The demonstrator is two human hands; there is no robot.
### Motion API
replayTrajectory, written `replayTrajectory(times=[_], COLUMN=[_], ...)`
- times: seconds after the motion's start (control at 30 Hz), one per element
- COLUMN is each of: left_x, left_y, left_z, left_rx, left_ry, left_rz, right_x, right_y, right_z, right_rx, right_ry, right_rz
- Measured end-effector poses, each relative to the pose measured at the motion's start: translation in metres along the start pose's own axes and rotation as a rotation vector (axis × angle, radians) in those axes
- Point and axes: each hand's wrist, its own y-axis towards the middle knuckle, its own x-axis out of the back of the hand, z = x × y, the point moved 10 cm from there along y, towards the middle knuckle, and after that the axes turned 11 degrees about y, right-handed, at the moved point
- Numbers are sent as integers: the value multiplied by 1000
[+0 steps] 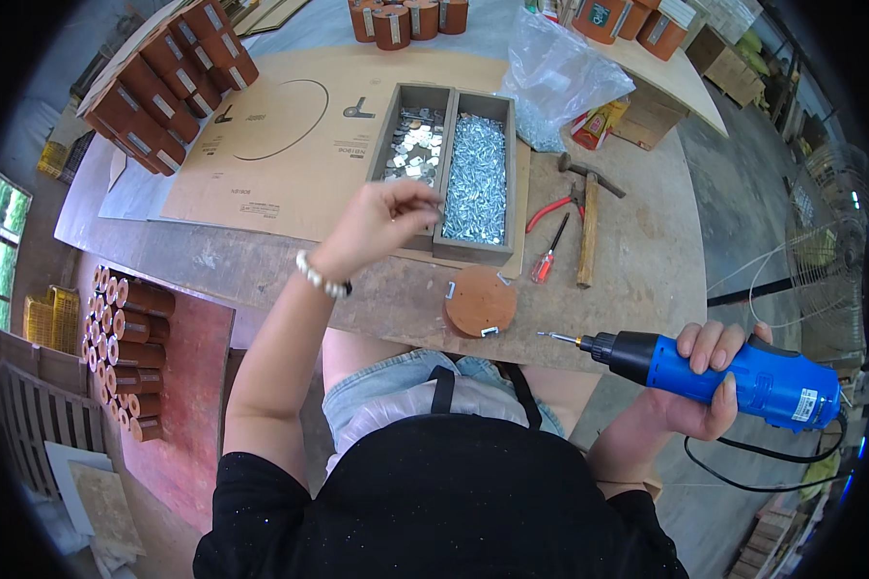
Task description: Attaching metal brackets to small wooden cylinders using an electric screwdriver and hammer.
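My right hand [710, 349] grips a blue-and-black electric screwdriver [768, 386], its thin bit pointing left past the table's near edge. My left hand [381, 222] hovers over the near end of a grey tray [388, 125] of small flat metal plates. Its fingertips are pinched together; whatever is between them is too small to make out. Alongside, a second grey tray [473, 253] is filled with silvery screws [478, 174]. A round reddish-brown wooden piece [480, 302] lies near the table's front edge, with several small metal plates around its rim.
Right of the trays lie a red-handled screwdriver [543, 267], red-handled pliers [548, 208] and a wooden-handled hammer [589, 227]. Behind is a clear plastic bag [560, 68]. Stacked brown cylinders [154, 96] stand far left on the table, near flat cardboard [280, 193]. A fan [821, 222] stands right.
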Motion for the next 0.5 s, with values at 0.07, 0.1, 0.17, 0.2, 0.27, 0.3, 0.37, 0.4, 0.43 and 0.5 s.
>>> replayTrajectory(times=[0.07,0.1,0.17,0.2,0.27,0.3,0.37,0.4,0.43,0.5], left_x=[-14,-24,-53,-63,-76,-80,-88,-91,-92,-93], left_y=[-34,-44,-85,-92,-111,-115,-112,-114,-112,-112], left_z=[-58,-62,-102,-102,-101,-97,-82,-79,-75,-73], left_rx=[-407,-409,-800,-799,-886,-887,-797,-799,-757,-716], left_ry=[371,361,663,657,723,719,808,803,762,718], left_rz=[-64,-53,-118,-116,-224,-222,-209,-206,-197,-188], right_x=[0,0,-2,-4,-5,-5,-6,-5,-6,-5], right_y=[-1,-3,-2,-3,-4,-5,-7,-8,-8,-8], right_z=[2,4,3,3,2,1,2,2,3,4], right_rx=[2,6,-5,-11,-15,-18,-15,-14,-12,-14], right_ry=[-12,-21,-5,11,-3,-13,-26,-31,-37,-28], right_rz=[-5,-5,-2,3,-5,-13,-20,-26,-26,-35])
